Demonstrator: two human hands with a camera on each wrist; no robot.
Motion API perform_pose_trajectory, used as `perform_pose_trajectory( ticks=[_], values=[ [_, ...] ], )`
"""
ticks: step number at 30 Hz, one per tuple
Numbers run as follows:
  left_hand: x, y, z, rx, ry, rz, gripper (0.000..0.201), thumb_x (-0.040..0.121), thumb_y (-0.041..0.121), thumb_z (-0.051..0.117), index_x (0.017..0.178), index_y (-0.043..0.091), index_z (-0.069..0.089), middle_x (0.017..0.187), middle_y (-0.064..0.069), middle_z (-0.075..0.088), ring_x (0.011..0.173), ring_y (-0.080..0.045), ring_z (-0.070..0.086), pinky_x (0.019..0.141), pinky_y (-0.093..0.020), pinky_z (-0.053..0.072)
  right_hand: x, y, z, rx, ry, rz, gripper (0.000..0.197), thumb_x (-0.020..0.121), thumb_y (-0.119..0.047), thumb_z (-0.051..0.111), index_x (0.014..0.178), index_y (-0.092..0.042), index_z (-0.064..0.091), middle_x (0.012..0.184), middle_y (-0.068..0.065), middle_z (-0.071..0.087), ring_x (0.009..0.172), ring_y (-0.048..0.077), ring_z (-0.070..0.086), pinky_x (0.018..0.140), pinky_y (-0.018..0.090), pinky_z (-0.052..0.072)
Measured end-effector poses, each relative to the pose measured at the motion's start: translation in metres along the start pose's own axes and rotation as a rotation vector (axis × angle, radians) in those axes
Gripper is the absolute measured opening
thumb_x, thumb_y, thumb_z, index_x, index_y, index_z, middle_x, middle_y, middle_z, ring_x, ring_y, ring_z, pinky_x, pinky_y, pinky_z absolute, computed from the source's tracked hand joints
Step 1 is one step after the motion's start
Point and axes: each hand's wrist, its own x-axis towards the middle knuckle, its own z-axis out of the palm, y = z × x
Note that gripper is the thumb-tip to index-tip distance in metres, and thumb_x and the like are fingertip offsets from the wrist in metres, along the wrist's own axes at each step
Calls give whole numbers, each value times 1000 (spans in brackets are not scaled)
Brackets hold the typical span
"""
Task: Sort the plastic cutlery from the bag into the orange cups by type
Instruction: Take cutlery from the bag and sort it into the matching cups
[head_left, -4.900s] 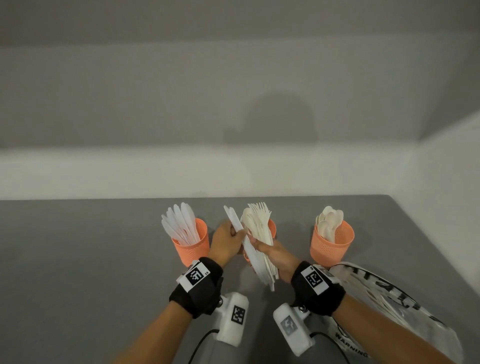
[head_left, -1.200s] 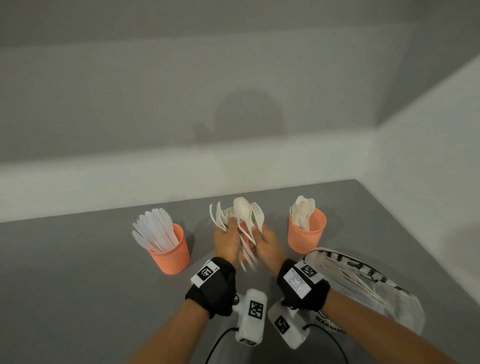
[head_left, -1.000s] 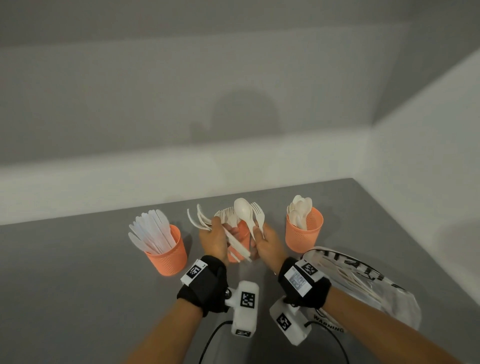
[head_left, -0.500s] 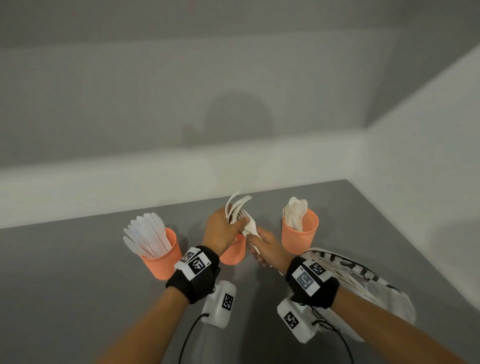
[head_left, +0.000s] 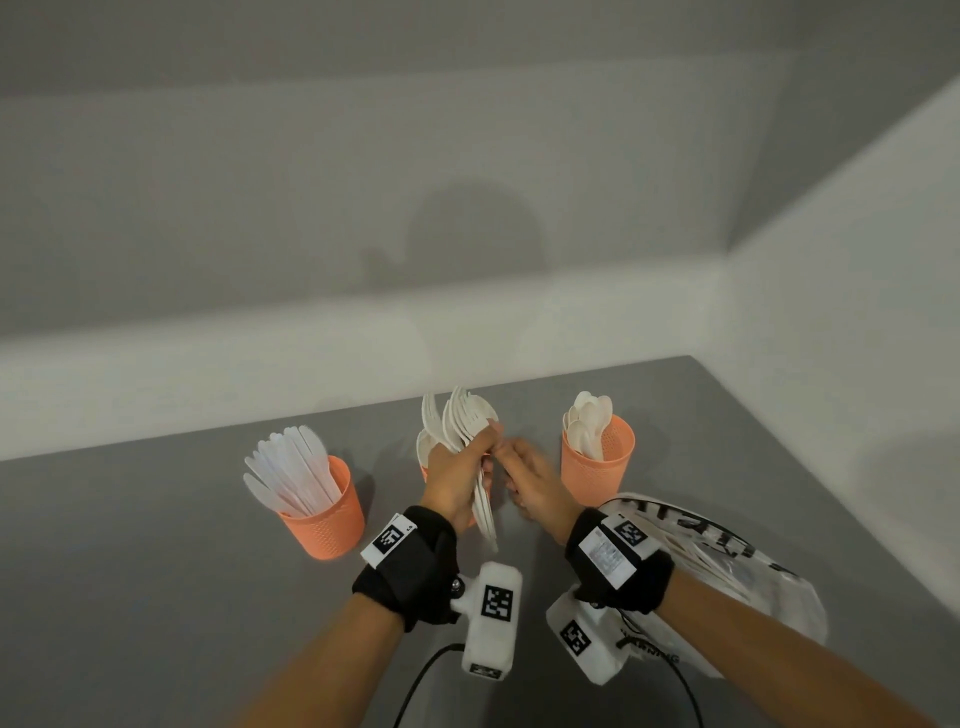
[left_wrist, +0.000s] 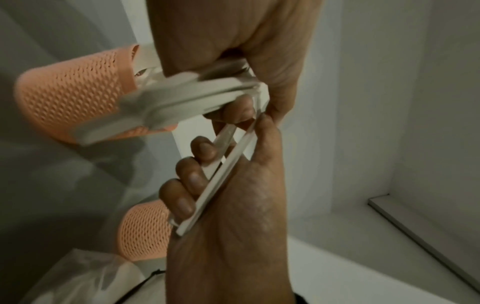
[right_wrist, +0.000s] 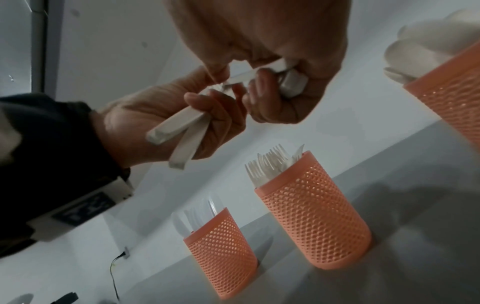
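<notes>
My left hand (head_left: 457, 478) grips a mixed bundle of white plastic cutlery (head_left: 460, 421) upright, heads up, in front of the middle orange cup (right_wrist: 311, 226), which holds forks. Close beside it, my right hand (head_left: 527, 480) curls its fingers round two white handles (left_wrist: 223, 170) that run up into the bundle. To the left stands the orange cup with knives (head_left: 327, 525). The orange cup with spoons (head_left: 605, 462) is on the right. In the head view my left hand hides most of the middle cup.
The clear printed plastic bag (head_left: 753, 582) with more cutlery lies on the grey table (head_left: 156, 571) under my right forearm. White walls close the table's far and right edges. A black cable (head_left: 415, 691) runs off the near edge.
My left hand has gathered the fanned-out pieces into one upright bundle and turned it. My right hand has come in against it and taken hold of two handles.
</notes>
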Motion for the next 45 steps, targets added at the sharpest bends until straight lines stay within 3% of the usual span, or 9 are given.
perform_pose_trajectory(
  ticks=[7,18,23,27,31,34,38,41,45],
  values=[
    [4,5,-9,-55,47,-8,20,95,20,48,82,6,57,56,-3,61,44,-7,58,46,-16,51,9,25,-21,3,180,108,19,99,-25,40,99,-12,53,59,-4,41,35,-2,42,38,12,33],
    [53,57,-28,54,185,302,32,88,29,60,62,17,48,37,8,44,37,-6,42,50,-21,46,36,-29,-129,229,540,-18,36,81,14,25,66,-14,42,57,4,42,56,14,42,60,20,38],
    [69,47,-9,126,154,338,34,86,33,63,58,16,52,39,8,49,42,-8,48,62,-29,48,44,-20,-133,176,526,25,37,78,18,25,66,-13,42,57,6,43,58,17,44,62,23,41],
    [73,17,-1,191,145,312,41,85,31,64,53,10,49,38,5,50,41,-7,49,53,-19,48,53,-1,-132,139,503,62,36,76,19,28,64,-12,43,50,4,49,60,19,47,69,29,45],
    [81,-7,-1,234,159,331,27,80,26,70,79,2,59,58,-8,56,49,-12,52,56,-26,48,64,17,-133,49,469,138,24,71,9,50,61,-14,48,55,0,55,73,25,54,77,34,45],
    [85,-19,-2,297,166,359,21,76,12,74,89,11,58,68,-8,61,56,-14,59,60,-26,50,66,33,-132,-112,462,150,22,76,5,62,73,-15,55,71,-3,56,75,18,55,69,22,44],
    [84,-32,-4,596,103,494,35,80,7,68,109,18,51,76,3,57,67,-9,57,66,-16,45,65,48,-124,-235,520,46,35,81,12,46,79,-22,53,69,-3,56,72,12,54,74,17,41],
    [83,-37,-6,706,56,548,46,85,5,61,125,17,41,87,13,50,74,-2,53,70,-17,39,64,48,-119,-360,538,-34,41,75,19,32,87,-6,61,84,12,64,78,16,54,69,7,40],
    [89,-39,-14,982,-51,723,38,90,2,49,128,7,47,116,-5,51,99,-16,54,87,-23,41,59,44,-113,-529,512,-76,44,75,17,32,101,-2,63,115,15,51,100,19,51,85,11,33]
  ],
)
